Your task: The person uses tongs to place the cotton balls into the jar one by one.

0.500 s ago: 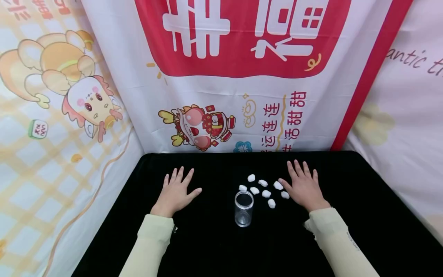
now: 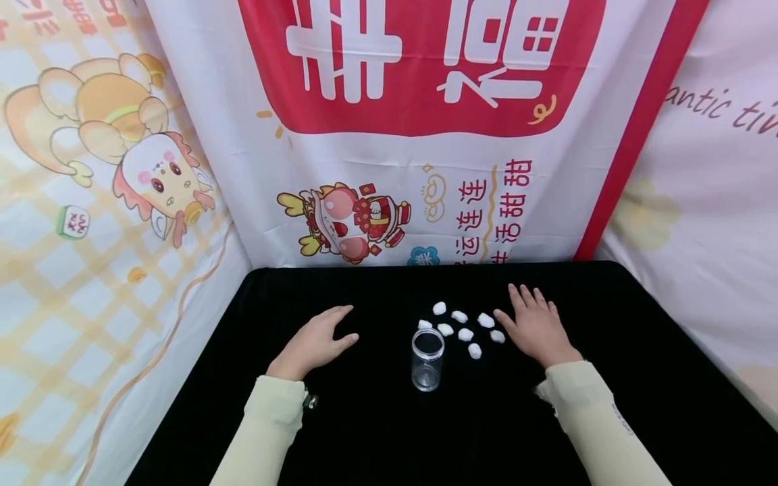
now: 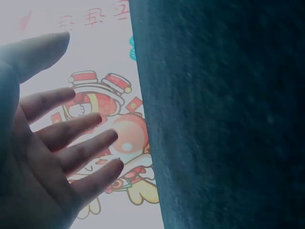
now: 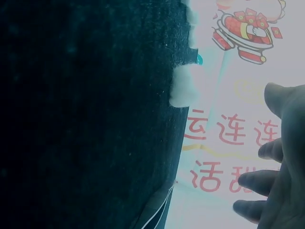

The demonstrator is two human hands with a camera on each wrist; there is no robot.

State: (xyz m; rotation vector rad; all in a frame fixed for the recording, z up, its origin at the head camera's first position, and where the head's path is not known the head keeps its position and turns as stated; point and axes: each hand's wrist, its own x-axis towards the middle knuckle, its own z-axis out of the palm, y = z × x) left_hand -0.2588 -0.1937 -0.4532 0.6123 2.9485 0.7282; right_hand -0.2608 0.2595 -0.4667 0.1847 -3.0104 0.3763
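A clear, lidless jar stands upright on the black table between the two hands. Several white cotton balls lie loosely spread behind it and to its right. My left hand is turned on its side left of the jar, thumb apart from the fingers, holding nothing. Its spread fingers show plainly in the left wrist view. On the right, my right hand is palm down with straight fingers, its thumb tip close beside the nearest cotton balls. One cotton ball looks large in the right wrist view.
The black cloth-covered table reaches back to a white and red printed curtain. Patterned cloth walls close in the left and right sides. A dark band sits at the left wrist.
My left hand has rolled from palm down onto its side, its fingers drawing together in the head view. The right hand, jar and cotton balls stay in place; the head view shifts slightly.
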